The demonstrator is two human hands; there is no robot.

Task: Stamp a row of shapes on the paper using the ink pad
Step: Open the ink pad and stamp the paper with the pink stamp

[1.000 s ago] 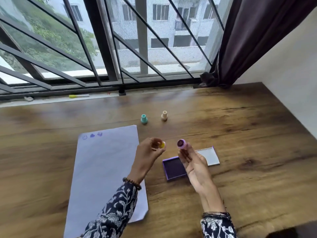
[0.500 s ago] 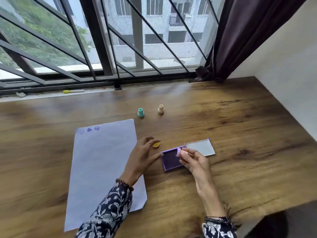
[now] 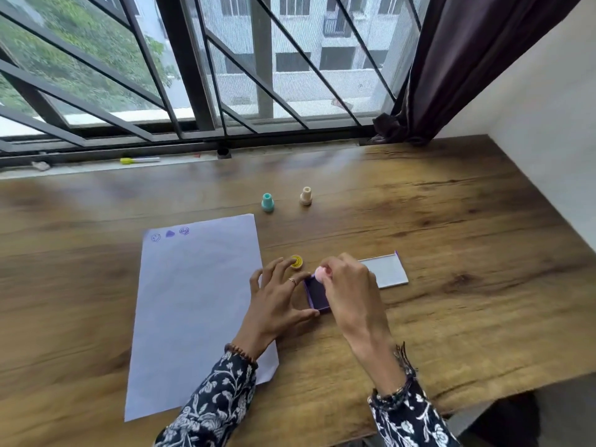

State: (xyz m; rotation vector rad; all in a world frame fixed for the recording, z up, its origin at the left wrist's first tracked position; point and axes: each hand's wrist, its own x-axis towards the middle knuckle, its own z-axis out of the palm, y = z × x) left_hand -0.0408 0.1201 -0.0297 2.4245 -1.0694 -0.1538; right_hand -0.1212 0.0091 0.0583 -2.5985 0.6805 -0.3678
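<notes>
No legible txt, brand or nr anywhere. Only signs: three small purple stamped marks on white paper sheet, smiley on yellow round cap.

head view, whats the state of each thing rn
ink pad: open, lid flat on the table behind it
pink stamp: pinched in right hand, down at the pad
yellow cap: on the table by left hand fingertips
left hand: open, thumb at the pad's edge
paper: flat, three prints along top
teal stamp: upright, untouched
cream stamp: upright, untouched
</notes>
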